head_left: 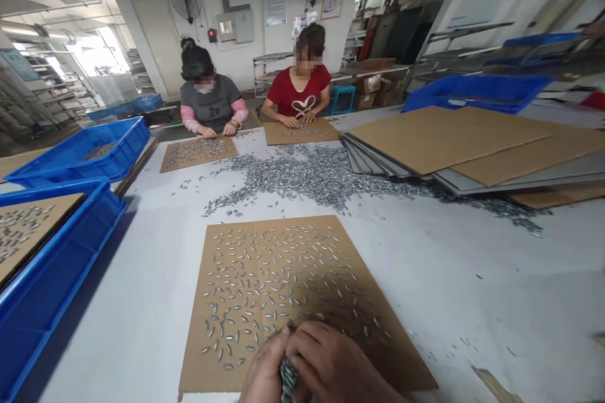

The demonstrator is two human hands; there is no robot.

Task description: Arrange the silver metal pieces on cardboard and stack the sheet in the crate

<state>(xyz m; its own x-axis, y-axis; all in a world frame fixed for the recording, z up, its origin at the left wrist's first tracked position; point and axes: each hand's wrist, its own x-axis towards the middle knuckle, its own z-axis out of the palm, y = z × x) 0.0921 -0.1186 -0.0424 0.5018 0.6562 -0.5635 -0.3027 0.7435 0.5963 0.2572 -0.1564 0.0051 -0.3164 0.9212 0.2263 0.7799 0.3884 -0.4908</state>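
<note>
Both my hands are close together over the near edge of a brown cardboard sheet (278, 233). My left hand (265, 370) is curled around a handful of small grey metal pieces (288, 380), pointed at both ends. My right hand (333, 362) presses against the same handful, its fingers bent and drawn together; some fingertips are hidden. Many more such pieces lie spread in loose rows over the cardboard, mostly apart from one another. Under my right hand, part of the sheet is in shadow.
A long heap of metal pieces (302, 173) lies across the white table (155, 277). Stacked cardboard sheets (444, 135) stand at the right. Blue trays (70, 283) line the left side. Two people (208, 101) work over cardboard sheets at the far edge.
</note>
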